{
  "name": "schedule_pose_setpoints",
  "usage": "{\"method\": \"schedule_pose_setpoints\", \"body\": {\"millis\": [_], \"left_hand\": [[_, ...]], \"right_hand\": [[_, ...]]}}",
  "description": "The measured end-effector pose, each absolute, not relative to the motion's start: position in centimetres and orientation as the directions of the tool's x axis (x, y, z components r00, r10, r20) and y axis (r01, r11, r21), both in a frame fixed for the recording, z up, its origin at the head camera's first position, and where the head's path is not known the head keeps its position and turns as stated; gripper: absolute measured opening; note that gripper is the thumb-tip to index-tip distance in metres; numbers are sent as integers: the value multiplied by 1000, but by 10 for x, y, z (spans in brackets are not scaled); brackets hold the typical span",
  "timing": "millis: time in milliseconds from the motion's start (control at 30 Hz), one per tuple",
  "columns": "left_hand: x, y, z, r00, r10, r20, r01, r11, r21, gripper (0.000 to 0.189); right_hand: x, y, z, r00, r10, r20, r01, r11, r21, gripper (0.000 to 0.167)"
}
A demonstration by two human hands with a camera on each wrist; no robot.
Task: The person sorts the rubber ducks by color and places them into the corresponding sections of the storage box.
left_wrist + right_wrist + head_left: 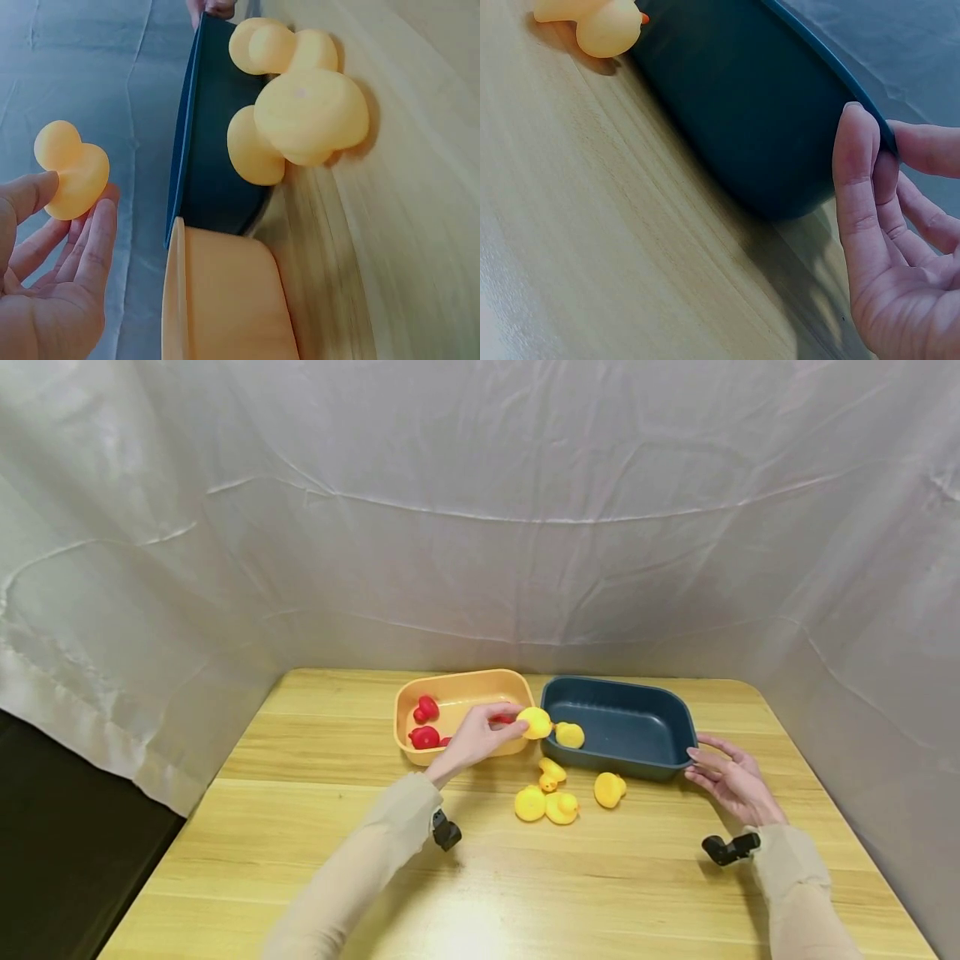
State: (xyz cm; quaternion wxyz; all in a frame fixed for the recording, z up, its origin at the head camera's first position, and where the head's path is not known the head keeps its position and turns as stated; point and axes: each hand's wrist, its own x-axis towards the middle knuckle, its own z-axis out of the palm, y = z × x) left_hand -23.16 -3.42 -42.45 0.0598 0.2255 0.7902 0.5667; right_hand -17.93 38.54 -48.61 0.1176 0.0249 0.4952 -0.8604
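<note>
My left hand (480,735) pinches a yellow rubber duck (535,723) between thumb and fingers, above the place where the two bins meet. In the left wrist view the held duck (73,169) is off any surface. My right hand (735,781) grips the rim of the dark blue bin (618,764) at its right end; the right wrist view shows thumb and fingers on either side of that rim (855,86). One yellow duck (570,735) lies inside the blue bin. Red ducks (425,737) lie in the orange bin (401,727) at left.
Several yellow ducks lie on the wooden table (480,877) before the blue bin: a group of three (530,803) and one apart (609,790). The bins stand side by side near the back edge. A pale curtain (480,568) hangs behind and at the sides.
</note>
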Motion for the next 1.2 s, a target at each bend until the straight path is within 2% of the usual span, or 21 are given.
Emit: {"method": "schedule_pose_setpoints", "body": {"millis": [533,1200], "left_hand": [[-240,10,-429,-876,472,98,246,264,933,34],[-250,56,-439,-890,451,66,214,285,934,32]], "right_hand": [[-179,385,-487,-972,-174,-155,221,-483,-847,33],[-179,385,-488,-975,-164,-151,212,-480,-851,32]]}}
